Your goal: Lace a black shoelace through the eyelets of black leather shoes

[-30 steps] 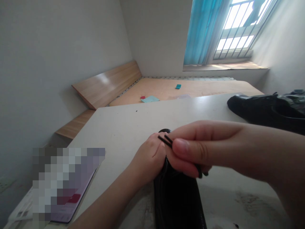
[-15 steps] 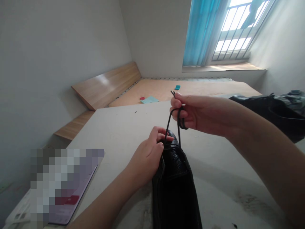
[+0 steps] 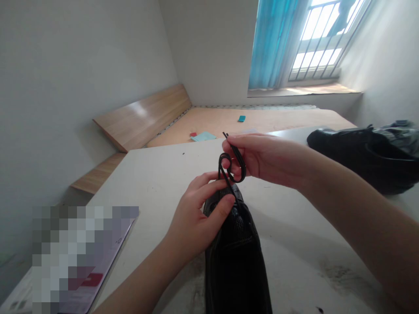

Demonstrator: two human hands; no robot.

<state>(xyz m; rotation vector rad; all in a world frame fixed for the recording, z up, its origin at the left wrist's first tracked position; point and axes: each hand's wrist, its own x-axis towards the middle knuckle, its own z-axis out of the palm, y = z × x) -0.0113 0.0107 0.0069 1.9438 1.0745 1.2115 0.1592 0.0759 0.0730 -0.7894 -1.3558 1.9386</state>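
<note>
A black leather shoe (image 3: pixel 236 270) stands on the white tabletop directly in front of me, its opening towards me and its toe pointing away. My left hand (image 3: pixel 200 213) grips it from the left, thumb over the tongue area and fingers across the lacing. Above the shoe, my right hand (image 3: pixel 260 157) pinches the two ends of the black shoelace (image 3: pixel 242 170) between thumb and fingers. The lace curls in a loop by the fingers and runs down to the shoe. The left fingertips are partly hidden behind the lace and shoe.
Another black shoe (image 3: pixel 353 157) lies at the right, beside bundled grey cloth (image 3: pixel 401 135). A purple sheet or board (image 3: pixel 108 257), partly pixelated, is at the left. Behind the table (image 3: pixel 157 174) is a bed (image 3: pixel 281 117) with a light-blue item (image 3: pixel 203 137) on it.
My right hand has come lower and a little left, and the lace now hangs slack in a curl. My left thumb has moved across onto the shoe's tongue area.
</note>
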